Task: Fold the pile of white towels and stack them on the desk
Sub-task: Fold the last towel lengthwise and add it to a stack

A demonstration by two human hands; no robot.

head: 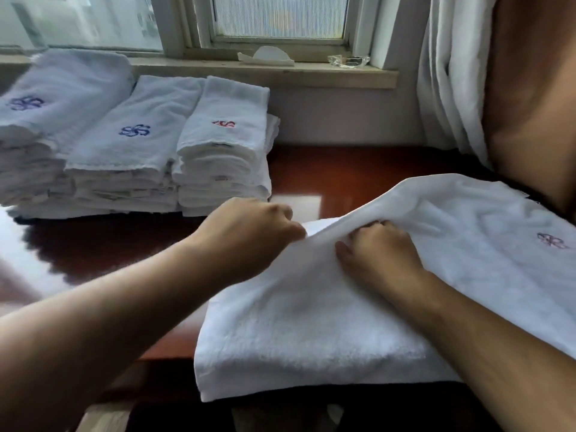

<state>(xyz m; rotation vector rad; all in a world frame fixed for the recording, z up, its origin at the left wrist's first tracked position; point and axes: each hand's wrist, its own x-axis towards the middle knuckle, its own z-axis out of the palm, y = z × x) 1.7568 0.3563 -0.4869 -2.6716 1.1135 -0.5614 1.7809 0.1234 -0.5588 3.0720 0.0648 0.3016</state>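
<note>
Both hands are on the same towel (311, 322) here. The right grip (381, 255) has its fingers curled under a lifted ridge of cloth with the thumb outside, so it's clamped on the towel. The left grip (252, 235) is clenched just beside it, with its fingers tucked in at the towel's edge. It looks like a pinch on that edge, though the fingertips themselves are hidden.

The towel lies on the surface (343, 169), mostly under and to the right of the right grip. Its long axis runs off rightward past the embroidered logo (551, 241), and there's a doubled-over part on the near side.

The bit that matters for the next move, I reckon: the finished stacks (140, 157) sit beyond and to the left of the left grip, well apart from the towel, so that hand is the nearer one for carrying it over. My guess is it wants another fold first.
</note>
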